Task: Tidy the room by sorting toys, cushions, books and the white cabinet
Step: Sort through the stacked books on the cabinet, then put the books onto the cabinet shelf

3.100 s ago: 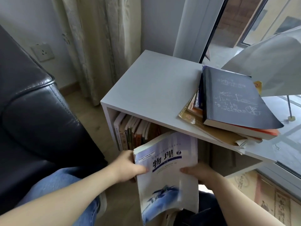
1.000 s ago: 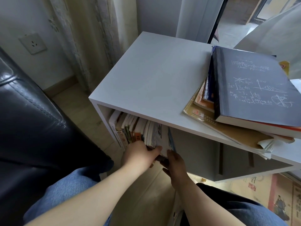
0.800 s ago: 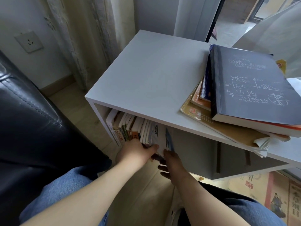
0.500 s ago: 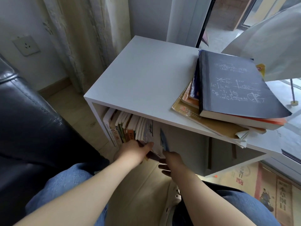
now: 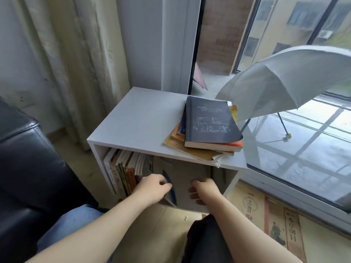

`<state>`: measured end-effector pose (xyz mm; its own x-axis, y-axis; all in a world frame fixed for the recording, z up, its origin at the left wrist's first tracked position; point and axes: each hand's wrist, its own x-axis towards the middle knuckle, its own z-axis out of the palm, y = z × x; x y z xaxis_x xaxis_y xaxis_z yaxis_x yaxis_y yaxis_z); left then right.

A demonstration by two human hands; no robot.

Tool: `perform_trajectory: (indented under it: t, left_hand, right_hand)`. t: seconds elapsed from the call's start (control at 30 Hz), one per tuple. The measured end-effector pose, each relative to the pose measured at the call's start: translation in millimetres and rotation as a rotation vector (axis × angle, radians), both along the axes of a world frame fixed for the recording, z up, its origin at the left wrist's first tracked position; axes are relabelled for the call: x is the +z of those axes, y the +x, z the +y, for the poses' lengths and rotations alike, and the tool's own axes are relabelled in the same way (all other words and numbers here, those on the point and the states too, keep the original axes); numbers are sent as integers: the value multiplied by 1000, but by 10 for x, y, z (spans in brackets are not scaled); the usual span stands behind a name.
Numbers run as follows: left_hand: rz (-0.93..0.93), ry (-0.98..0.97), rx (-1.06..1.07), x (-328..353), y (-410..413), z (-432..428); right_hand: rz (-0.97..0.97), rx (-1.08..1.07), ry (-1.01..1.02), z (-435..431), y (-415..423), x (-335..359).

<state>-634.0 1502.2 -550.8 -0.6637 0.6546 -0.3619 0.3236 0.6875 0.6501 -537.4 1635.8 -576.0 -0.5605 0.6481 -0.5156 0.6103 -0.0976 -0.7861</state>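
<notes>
Textbook risk: the blue-and-white softcover textbook stands at the open end of its shelf with nothing bracing its 3 o'clock side. If let go now, I judge it could flop into the gap, or its limp cover could buckle under a further push.
Row risk: the row of upright paperbacks at its 9 o'clock leans slightly. Crowding it could crease spines.
Stack risk: the loose stack of mixed books overhangs the top's front edge at 1 o'clock. A knock to the cabinet might slide it off onto the arms below.
Textbook look: thin and flexible, pale cover with a blue streak, upright and tilted a little, last in the row inside the upper compartment.
Hands: the left hand has its fingers curled on the textbook's near edge, grasping it. The right hand is curled at the compartment's mouth, at 3 o'clock of the book. Whether it holds anything I cannot tell.
Cabinet: the white board cabinet is open-fronted. A dark grey book with chalk-style diagrams crowns the stack.
Surroundings: black leather sofa at 9 o'clock, cream curtain at 11, open grey umbrella at 2, printed posters on the floor at 4.
</notes>
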Motion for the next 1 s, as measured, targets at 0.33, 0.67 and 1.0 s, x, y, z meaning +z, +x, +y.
perform_trajectory:
  t: [0.33,0.67,1.0]
  left_hand:
    - [-68,91,-283,384,797,903]
    - [-269,-86,-481,-122,1219,1844]
    - [-324,-340,-399,-1540,1377,2748]
  right_hand:
    - [-8,-93,139,531,897,154]
    - [-54,-440,-96,1100,1578,-352]
    - [-143,-695,-314,1768,2010,-1600]
